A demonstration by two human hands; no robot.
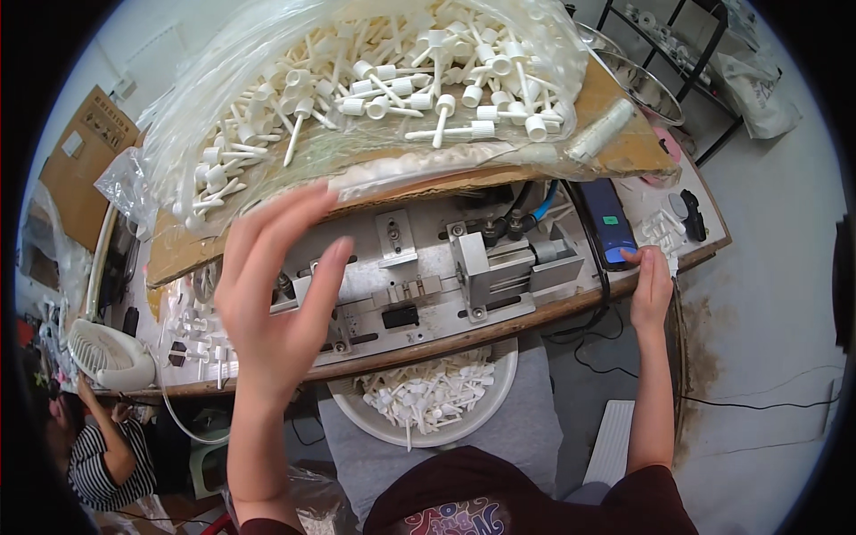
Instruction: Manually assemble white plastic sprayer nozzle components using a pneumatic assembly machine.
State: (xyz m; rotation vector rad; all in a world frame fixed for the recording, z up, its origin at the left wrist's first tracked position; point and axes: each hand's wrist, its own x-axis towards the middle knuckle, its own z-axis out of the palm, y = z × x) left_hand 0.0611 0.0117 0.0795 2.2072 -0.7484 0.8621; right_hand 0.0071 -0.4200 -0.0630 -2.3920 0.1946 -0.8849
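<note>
My left hand is raised in front of the metal fixture on the bench. Its fingers and thumb are spread, with nothing between them. On the right, my right hand is at the lower corner of a phone with a lit screen. The thumb reaches onto the screen's lower edge, and the other fingers are stretched upward beside it. A pneumatic cylinder block forms the right part of the fixture. Above it, a cardboard sheet bears plastic film and a heap of white capped plastic sticks.
A round basin of white plastic pieces rests at my lap. More white parts lie by the phone and at the bench's left end, near a white fan. Black cables hang off the front edge. A person in stripes sits at lower left.
</note>
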